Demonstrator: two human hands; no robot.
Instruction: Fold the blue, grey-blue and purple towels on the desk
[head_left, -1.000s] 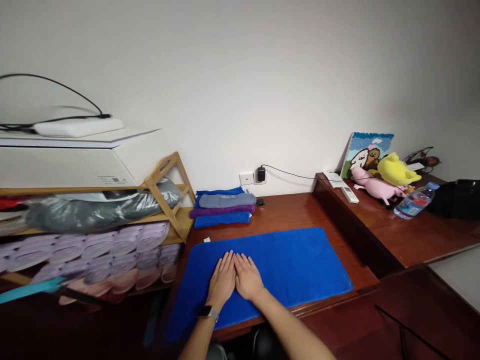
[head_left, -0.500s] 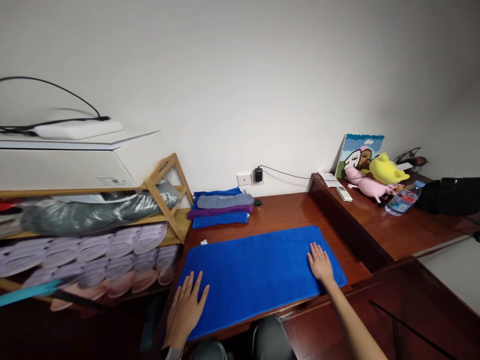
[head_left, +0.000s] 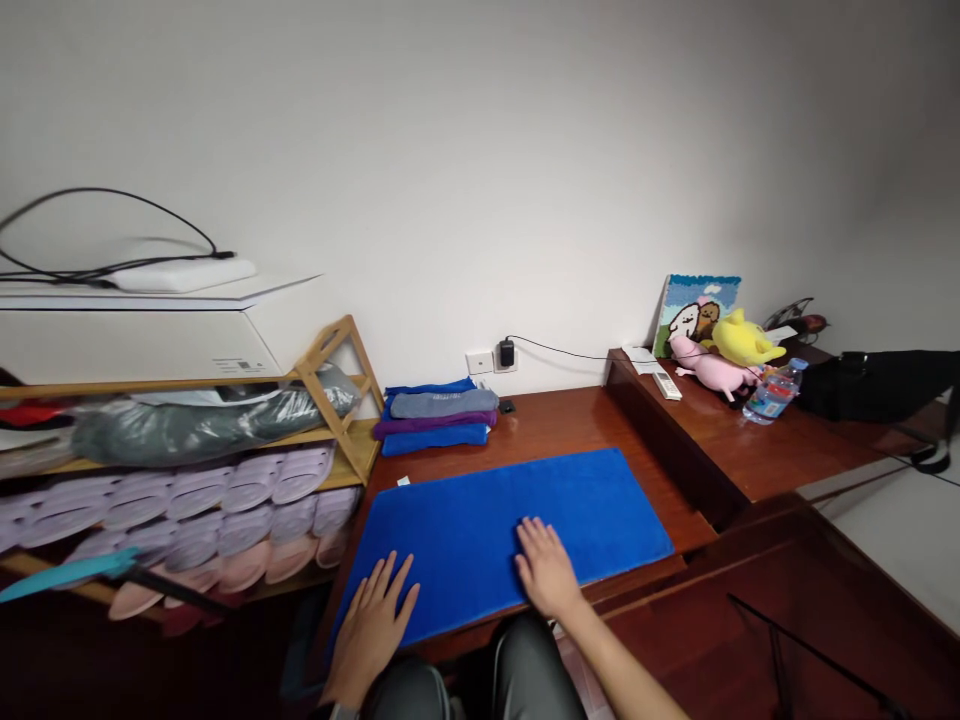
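Both hands hold nothing: the left hand [head_left: 373, 630] lies palm down with its fingers spread wide, and the right hand [head_left: 549, 570] lies palm down with its fingers straight and closer together, no fold pinched in either. Under them is the bright blue, rectangular, soft-looking cloth towel [head_left: 480, 530], spread out flat on the glossy reddish-brown wooden desk [head_left: 555, 420], its long side running left to right along the near edge. The left hand covers part of the towel's near left corner, while the right hand rests right of the middle, close to the near edge. The towel looks smooth, with no large crease showing, so the step in hand seems to be flattening it by palm, and that step appears nearly done. More smoothing would call for a light, flat sweep of the right palm, with the left hand weighing down its corner; lifting an edge would instead call for fingertips curled under the near border. A small white tag [head_left: 403, 481] sits at the far left edge of the towel. Beyond it, at the far left of the desk, lies a stack of folded blue, purple and grey cloths [head_left: 442, 404].
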